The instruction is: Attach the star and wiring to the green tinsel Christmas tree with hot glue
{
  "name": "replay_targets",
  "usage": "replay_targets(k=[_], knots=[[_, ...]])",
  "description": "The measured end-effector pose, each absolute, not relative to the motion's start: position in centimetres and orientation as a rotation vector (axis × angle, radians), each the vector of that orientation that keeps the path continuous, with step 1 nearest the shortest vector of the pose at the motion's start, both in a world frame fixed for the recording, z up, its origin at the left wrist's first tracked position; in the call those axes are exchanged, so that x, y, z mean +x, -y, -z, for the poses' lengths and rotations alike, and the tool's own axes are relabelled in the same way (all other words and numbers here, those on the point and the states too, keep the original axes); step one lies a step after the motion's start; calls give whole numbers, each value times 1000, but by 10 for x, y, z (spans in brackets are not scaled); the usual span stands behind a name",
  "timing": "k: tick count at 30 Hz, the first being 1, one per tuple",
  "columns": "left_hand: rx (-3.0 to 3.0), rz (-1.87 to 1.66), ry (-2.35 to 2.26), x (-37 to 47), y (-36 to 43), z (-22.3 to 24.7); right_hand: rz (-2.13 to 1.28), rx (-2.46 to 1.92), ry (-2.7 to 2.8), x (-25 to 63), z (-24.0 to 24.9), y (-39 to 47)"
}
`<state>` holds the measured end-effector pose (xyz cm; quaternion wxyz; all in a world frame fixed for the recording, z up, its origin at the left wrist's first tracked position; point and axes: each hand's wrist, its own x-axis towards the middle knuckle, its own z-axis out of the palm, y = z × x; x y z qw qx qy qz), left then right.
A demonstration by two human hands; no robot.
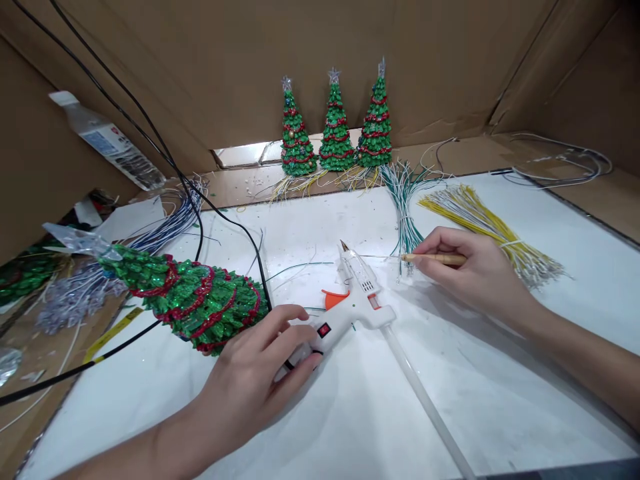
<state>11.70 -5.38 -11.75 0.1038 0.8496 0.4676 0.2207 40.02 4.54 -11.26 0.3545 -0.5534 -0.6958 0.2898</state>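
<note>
A white glue gun point(345, 320) with an orange trigger lies on the white work surface, a long clear glue stick point(425, 400) coming out of its rear. My left hand point(265, 363) rests at the handle's end, fingers curved around it near the red switch. My right hand point(465, 273) pinches a thin metal tool by its wooden handle point(440, 259); the tool's shaft points left toward the gun's nozzle. Beside my left hand a large green tree with red garlands point(200, 300) lies on its side, its clear star pointing left.
Three small trees point(337, 133) stand at the back by the cardboard wall. Green-white wires point(404, 200) and yellow-white wires point(490, 223) lie behind my right hand. Blue wires point(175, 220), a bottle point(113, 143) and black cables point(170, 160) are at the left.
</note>
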Motion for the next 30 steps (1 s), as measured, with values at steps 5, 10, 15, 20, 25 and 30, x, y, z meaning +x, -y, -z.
replay_targets(k=[5, 10, 15, 20, 25, 30], knots=[[2562, -657, -1346, 118, 53, 121, -749, -1404, 1792, 399, 114, -47], [2577, -673, -1332, 117, 51, 123, -728, -1398, 1786, 398, 113, -47], [2590, -687, -1315, 118, 51, 122, -764, -1404, 1782, 398, 112, -46], [2592, -693, -1319, 119, 51, 119, -824, -1436, 1755, 399, 113, -46], [2602, -684, -1314, 118, 51, 119, -902, -1443, 1743, 399, 117, -48], [2596, -692, -1320, 118, 52, 120, -906, -1457, 1734, 398, 114, -48]])
